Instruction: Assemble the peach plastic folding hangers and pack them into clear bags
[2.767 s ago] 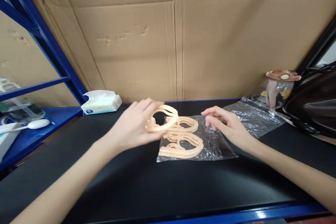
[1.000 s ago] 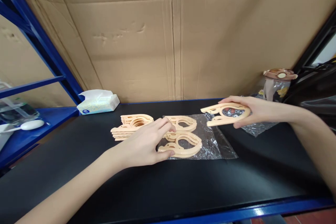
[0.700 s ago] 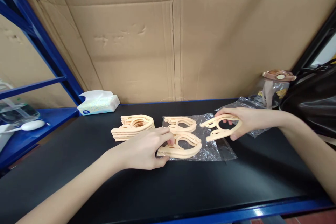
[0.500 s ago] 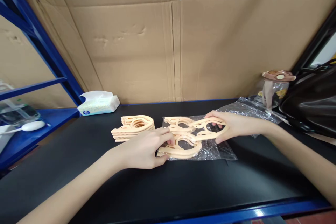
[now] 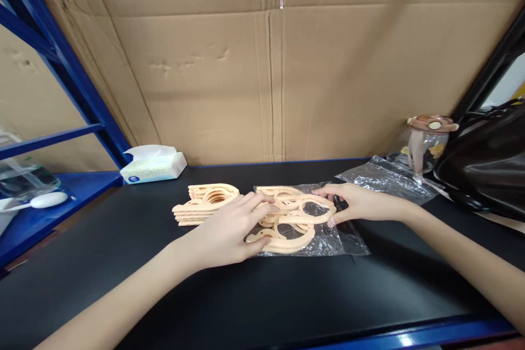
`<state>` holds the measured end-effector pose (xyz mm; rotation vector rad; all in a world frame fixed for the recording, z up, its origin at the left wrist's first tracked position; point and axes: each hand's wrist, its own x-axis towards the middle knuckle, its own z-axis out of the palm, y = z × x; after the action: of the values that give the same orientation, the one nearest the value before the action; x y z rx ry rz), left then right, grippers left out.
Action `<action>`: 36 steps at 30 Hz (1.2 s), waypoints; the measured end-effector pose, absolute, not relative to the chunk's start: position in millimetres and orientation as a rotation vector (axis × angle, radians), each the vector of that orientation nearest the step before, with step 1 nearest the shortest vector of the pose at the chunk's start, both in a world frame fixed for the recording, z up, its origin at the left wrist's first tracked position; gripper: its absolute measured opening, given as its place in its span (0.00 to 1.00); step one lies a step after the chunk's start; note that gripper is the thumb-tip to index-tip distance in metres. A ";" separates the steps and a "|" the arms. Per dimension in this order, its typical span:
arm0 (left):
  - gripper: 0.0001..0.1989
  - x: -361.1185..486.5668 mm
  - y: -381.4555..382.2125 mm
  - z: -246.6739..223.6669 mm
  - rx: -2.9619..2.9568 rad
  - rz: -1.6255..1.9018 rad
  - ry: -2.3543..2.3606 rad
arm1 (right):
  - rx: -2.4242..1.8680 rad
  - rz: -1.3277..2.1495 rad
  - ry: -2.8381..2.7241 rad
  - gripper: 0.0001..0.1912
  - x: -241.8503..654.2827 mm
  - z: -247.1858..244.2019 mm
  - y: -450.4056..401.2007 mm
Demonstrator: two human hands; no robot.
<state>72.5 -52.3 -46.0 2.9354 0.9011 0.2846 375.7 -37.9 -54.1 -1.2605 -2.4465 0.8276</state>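
Several peach plastic pieces with curved loops, which look like folding hangers [image 5: 296, 246], lie on a clear plastic bag [image 5: 328, 241]. My left hand [image 5: 235, 229] reaches over their left ends, its thumb on the near hanger and its fingers across the ones behind. Part of what it grips is hidden beneath the fingers. With thumb and fingertips, my right hand [image 5: 353, 203] holds the right, looped end of an upper hanger [image 5: 326, 215]. Left of the bag, partly behind my left hand, sits a neat stack of the same hangers [image 5: 194, 213].
A tissue pack [image 5: 156, 167] stands at the back left. Another clear bag [image 5: 385, 178], a lidded bottle [image 5: 429, 145] and a dark bag [image 5: 488, 158] are at the right. Cardboard [image 5: 205, 87] backs the black tabletop [image 5: 254, 306]; blue shelf bars [image 5: 82, 87] rise at left.
My right hand has moved slightly left and lower with the upper hanger, bringing it over the others. The left hand's fingers have stretched out from a curl across the hangers.
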 end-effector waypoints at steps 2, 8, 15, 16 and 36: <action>0.20 72.0 -52.2 -45.8 2.935 0.268 0.897 | -1.246 0.842 -2.420 0.31 373.0 -57.2 -36.4; 0.19 71.3 -52.7 -45.4 2.926 0.289 0.807 | -1.306 0.766 -2.306 0.31 356.9 -78.3 -36.8; 0.17 71.5 -53.5 -44.9 2.920 0.225 0.769 | -1.176 0.939 -2.281 0.31 359.1 -81.9 -34.8; 0.18 71.4 -53.4 -44.8 2.921 0.211 0.775 | -1.155 0.977 -2.285 0.31 360.7 -81.2 -33.9; 0.33 82.2 -60.9 -42.3 2.891 0.271 0.595 | -1.596 0.276 -2.117 0.13 378.5 -64.0 -27.9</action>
<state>82.2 -60.9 -42.3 2.8910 0.5949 0.2712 378.5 -27.9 -64.0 -1.5965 -2.1169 0.2762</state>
